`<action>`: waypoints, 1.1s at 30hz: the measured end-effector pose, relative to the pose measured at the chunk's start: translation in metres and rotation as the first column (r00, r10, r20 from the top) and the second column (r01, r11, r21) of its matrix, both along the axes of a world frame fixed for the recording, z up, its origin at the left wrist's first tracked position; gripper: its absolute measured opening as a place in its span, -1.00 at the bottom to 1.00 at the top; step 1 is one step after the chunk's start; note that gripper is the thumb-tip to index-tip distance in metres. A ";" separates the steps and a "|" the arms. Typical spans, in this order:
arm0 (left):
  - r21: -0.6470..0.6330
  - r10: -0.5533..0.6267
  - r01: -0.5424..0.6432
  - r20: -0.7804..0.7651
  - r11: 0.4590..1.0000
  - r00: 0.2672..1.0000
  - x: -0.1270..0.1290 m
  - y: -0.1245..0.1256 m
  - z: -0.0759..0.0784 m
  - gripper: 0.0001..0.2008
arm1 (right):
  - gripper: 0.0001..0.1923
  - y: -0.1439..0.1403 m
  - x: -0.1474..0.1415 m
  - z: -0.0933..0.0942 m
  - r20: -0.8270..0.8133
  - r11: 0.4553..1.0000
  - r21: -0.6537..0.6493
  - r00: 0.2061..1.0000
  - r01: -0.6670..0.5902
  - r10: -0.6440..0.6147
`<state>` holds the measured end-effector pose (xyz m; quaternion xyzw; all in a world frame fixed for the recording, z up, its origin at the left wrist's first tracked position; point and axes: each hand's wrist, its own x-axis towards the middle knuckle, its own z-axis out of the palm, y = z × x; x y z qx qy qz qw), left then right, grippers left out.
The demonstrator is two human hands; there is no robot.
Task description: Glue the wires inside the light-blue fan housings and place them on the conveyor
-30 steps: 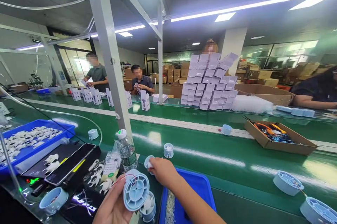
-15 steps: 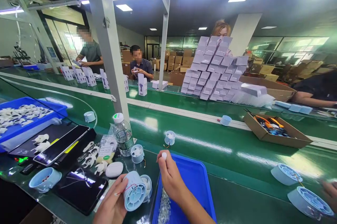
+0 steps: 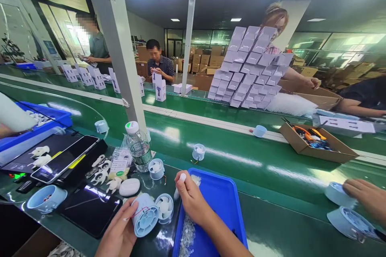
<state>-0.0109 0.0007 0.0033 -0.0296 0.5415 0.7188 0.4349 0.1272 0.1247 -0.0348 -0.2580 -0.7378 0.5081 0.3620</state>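
Your left hand (image 3: 119, 233) grips a pale blue fan housing (image 3: 145, 220) at the near edge of the tabletop (image 3: 271, 225), grille end tilted toward you, with a thin red wire looping across its side. Your right hand (image 3: 188, 196) is closed around a small white piece (image 3: 181, 177), pinched between thumb and fingertips, just above the near-left corner of the blue tray (image 3: 220, 204); clear little bits lie in that tray. A second housing (image 3: 165, 208) sits on the tabletop between your hands, touching or nearly touching the one you hold, and two more (image 3: 157, 168) (image 3: 198, 152) stand farther out. Left of them are a water bottle (image 3: 137, 146) with a white cap bearing a green mark you cannot read, a packet (image 3: 118, 167) with a printed label too small to read, a white oval pebble-shaped item (image 3: 129, 187), white fan blades (image 3: 102, 172) and two dark phones (image 3: 64, 159) (image 3: 90, 210). Far across the belt, white boxes (image 3: 159, 89) show a printed hand-fan picture with lettering too small to make out, and a tall stack of boxes (image 3: 249, 70) leans to the right. At the right edge another person's hand (image 3: 366, 196) rests on a housing (image 3: 336, 193). A cardboard box (image 3: 319, 144) of tools lies on the far right of the belt.
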 end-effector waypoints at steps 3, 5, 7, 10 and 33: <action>0.048 0.001 0.000 -0.019 0.999 1.000 0.001 0.001 0.006 -0.80 | -0.62 0.000 0.000 -0.001 0.015 1.000 0.012 1.000 -0.009 0.009; 0.055 -0.008 0.009 -0.030 0.998 1.000 0.000 0.000 0.009 -0.81 | -0.64 0.000 0.001 0.000 0.032 1.000 0.023 0.999 -0.014 0.013; 0.049 -0.005 0.007 -0.029 0.999 1.000 -0.002 -0.002 0.008 -0.81 | -0.67 -0.001 0.001 0.001 0.058 0.999 0.039 0.998 -0.022 0.020; 0.036 0.003 -0.002 -0.016 0.999 1.000 -0.009 -0.005 0.001 -0.78 | -0.75 -0.005 0.003 0.004 0.114 0.996 0.077 0.993 -0.053 0.044; 0.123 -0.150 0.144 0.039 0.982 0.988 0.036 0.014 0.036 -0.63 | -0.71 -0.025 0.097 -0.001 0.151 0.950 0.074 0.938 0.304 -0.312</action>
